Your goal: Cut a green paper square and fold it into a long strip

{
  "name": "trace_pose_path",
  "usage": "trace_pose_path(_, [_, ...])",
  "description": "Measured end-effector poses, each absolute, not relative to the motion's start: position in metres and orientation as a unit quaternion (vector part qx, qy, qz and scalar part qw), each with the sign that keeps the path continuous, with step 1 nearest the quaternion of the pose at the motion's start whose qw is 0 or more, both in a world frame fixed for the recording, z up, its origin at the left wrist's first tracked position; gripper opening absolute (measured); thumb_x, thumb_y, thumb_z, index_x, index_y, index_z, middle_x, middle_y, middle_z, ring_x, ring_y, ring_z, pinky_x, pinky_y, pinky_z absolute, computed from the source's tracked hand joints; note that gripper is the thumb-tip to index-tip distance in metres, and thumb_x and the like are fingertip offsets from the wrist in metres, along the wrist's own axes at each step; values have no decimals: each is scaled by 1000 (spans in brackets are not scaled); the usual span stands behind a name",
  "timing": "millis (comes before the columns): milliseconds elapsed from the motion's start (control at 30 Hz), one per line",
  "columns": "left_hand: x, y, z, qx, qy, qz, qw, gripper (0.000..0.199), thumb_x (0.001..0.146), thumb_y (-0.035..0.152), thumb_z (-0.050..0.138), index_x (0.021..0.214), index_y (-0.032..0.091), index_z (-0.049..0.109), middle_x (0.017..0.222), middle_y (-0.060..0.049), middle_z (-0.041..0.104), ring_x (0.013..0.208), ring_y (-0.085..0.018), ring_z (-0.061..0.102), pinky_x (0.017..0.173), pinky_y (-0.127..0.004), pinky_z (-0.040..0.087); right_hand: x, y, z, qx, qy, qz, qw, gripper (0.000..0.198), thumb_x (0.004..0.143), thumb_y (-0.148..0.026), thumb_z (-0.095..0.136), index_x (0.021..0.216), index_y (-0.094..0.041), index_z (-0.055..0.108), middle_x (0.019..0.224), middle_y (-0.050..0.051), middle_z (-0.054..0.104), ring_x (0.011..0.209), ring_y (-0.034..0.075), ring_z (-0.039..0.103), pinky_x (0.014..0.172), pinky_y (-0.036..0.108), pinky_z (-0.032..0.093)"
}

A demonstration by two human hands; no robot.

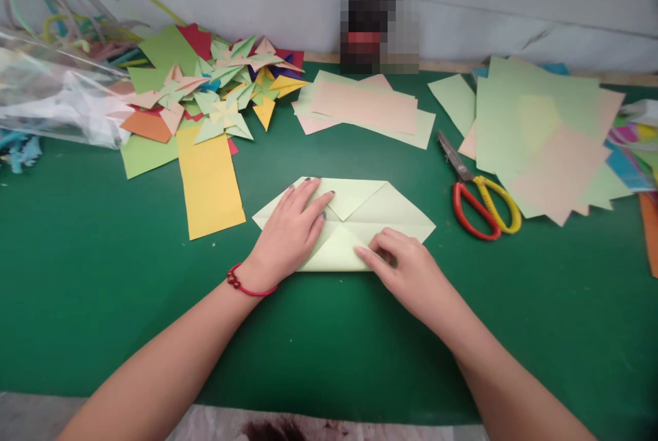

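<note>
A sheet of light green paper (pixel 380 211) lies on the green table in front of me. Its top and bottom corners are folded in, and the tips come close together at the middle crease. My left hand (pixel 295 225) rests flat on the paper's left part, fingers spread, covering some of it. At the lower right, my right hand (pixel 404 259) has its fingers curled and its thumb on the bottom folded flap, gripping the paper near that edge. Scissors (pixel 476 187) with one red and one yellow handle lie to the right, apart from both hands.
Folded paper stars (pixel 223 108) are heaped on coloured sheets at the back left, beside a clear plastic bag (pixel 66 98). A yellow sheet (pixel 210 187) lies nearer. Pink and green sheets (pixel 364 105) lie behind; a larger paper stack (pixel 545 132) is at right.
</note>
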State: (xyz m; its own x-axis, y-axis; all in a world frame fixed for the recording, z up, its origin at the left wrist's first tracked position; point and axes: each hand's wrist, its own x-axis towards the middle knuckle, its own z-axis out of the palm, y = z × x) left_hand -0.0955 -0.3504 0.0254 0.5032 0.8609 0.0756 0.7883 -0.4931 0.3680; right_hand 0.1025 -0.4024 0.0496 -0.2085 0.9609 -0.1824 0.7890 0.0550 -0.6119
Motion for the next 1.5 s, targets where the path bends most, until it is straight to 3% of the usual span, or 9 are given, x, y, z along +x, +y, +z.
trace_pose_path(433, [-100,-348,37,850,475,101,204,40,92,37,38,129,27,49,149,-5,27,138,-25,21,113,-46,20,97,-404,46,-632,-728,236,118,33,91,-34,41,62,-20,39,67,0,55,59,12,45,59,27,30])
trace_pose_path(700, [-99,-349,33,872,461,96,137,42,91,31,41,132,20,44,145,-12,33,135,-26,27,111,-47,25,96,-404,45,-635,-731,227,103,33,92,-34,39,62,-20,39,67,1,55,60,13,45,60,28,29])
trace_pose_path(833, [-98,-348,31,882,450,103,95,39,92,24,38,129,16,47,143,-13,36,134,-25,30,112,-48,21,96,-404,45,-636,-731,226,101,34,92,-34,39,61,-20,39,67,1,54,60,13,44,61,28,29])
trace_pose_path(1000, [-99,-344,29,883,429,142,130,36,91,18,36,124,14,50,137,-11,45,128,-19,38,113,-42,23,96,-404,45,-639,-728,227,100,33,91,-35,42,62,-20,38,66,0,54,59,13,43,60,28,29])
trace_pose_path(1167, [-102,-342,29,868,445,166,145,31,91,19,39,118,16,53,135,-11,46,125,-20,41,110,-44,28,97,-405,42,-627,-740,216,112,32,91,-35,43,63,-20,41,66,0,52,60,13,45,61,29,33])
trace_pose_path(1233, [-102,-342,29,872,441,162,139,30,91,18,39,117,16,54,134,-11,47,126,-20,41,110,-44,28,96,-405,41,-607,-754,202,144,28,91,-33,43,67,-20,46,75,2,55,63,14,47,64,30,37])
trace_pose_path(1300, [-102,-342,29,874,439,159,133,29,91,17,39,116,16,54,134,-11,48,126,-20,42,109,-44,29,96,-405,42,-574,-770,205,186,24,91,-31,44,71,-19,48,98,7,58,68,13,50,68,30,41])
trace_pose_path(1400, [-102,-343,28,876,436,160,128,29,91,17,39,116,16,54,134,-11,49,126,-20,42,108,-45,30,95,-403,42,-524,-795,221,213,21,90,-25,44,71,-19,47,135,10,44,83,15,55,80,32,44])
trace_pose_path(1500, [-102,-343,28,878,431,170,121,28,92,17,38,115,16,54,132,-12,50,124,-21,44,107,-48,31,96,-402,40,-507,-814,214,188,21,90,-23,44,69,-19,45,141,8,42,88,18,53,83,37,44])
